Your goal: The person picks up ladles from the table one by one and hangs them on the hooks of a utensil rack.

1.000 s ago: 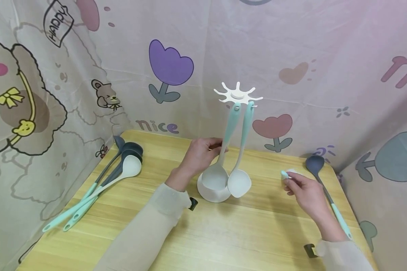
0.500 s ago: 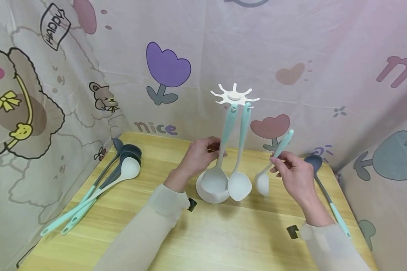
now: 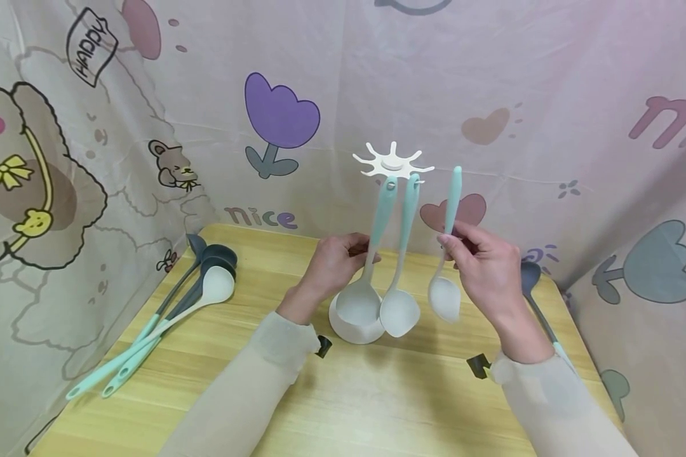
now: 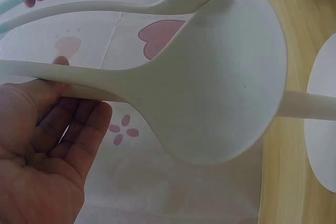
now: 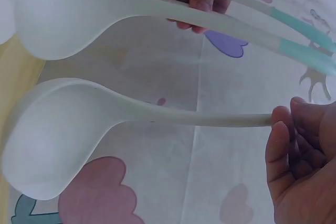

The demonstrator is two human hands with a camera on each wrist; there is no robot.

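My right hand pinches a small white ladle where its neck meets the mint handle. The ladle hangs upright, bowl down, just right of a white utensil stand with a spoked top. My left hand holds the stand's pole, which is mostly hidden behind a large hanging ladle. In the left wrist view, fingers and thumb meet around the pole beside that large ladle. A second, pointed-lip ladle hangs by its handle hole from another hook.
On the wooden table, several utensils lie at the left, among them a white spoon and dark ladles. A dark ladle lies at the right edge, partly behind my right forearm. A printed curtain surrounds the table.
My right hand has raised the small ladle and moved it left toward the stand, turning its handle upright. My left hand keeps its grip on the pole.
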